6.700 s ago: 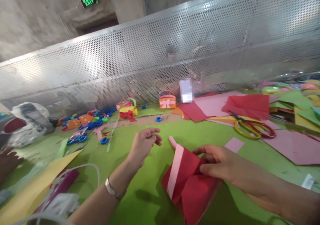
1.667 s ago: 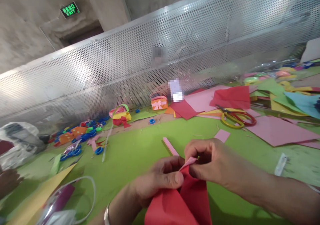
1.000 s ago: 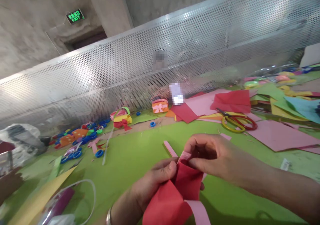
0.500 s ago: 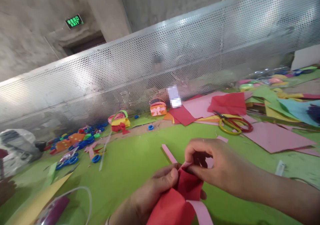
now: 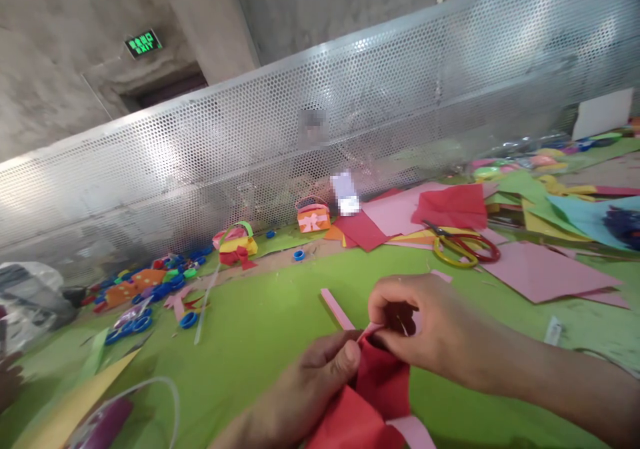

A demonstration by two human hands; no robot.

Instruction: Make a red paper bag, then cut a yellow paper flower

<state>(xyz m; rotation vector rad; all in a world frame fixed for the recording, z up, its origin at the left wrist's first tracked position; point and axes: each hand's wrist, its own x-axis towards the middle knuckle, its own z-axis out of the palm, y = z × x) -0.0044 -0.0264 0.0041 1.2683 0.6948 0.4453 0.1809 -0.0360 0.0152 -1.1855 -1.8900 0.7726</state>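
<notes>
My left hand (image 5: 320,382) grips a folded red paper piece (image 5: 383,379) from the left, thumb on top. At its upper edge, my right hand (image 5: 425,322) pinches the end of a pink paper strip against the red paper. Another pink strip (image 5: 413,430) hangs from the lower right of the red piece. Just beyond the hands a loose pink paper strip (image 5: 336,308) lies on the green table surface (image 5: 250,342). The fingertips of both hands nearly meet, and the far side of the red paper is hidden.
Scissors with red and yellow handles (image 5: 467,246) lie by pink paper sheets (image 5: 545,269) on the right. Small paper baskets (image 5: 314,220) stand before a perforated metal panel (image 5: 250,142). Blue-handled scissors (image 5: 131,326) and a purple tool (image 5: 107,422) are left. Another person's hand (image 5: 9,379) shows at left.
The red paper has turned slightly and shifted a little right in my hands. Both hands keep their grip, and the view has moved slightly.
</notes>
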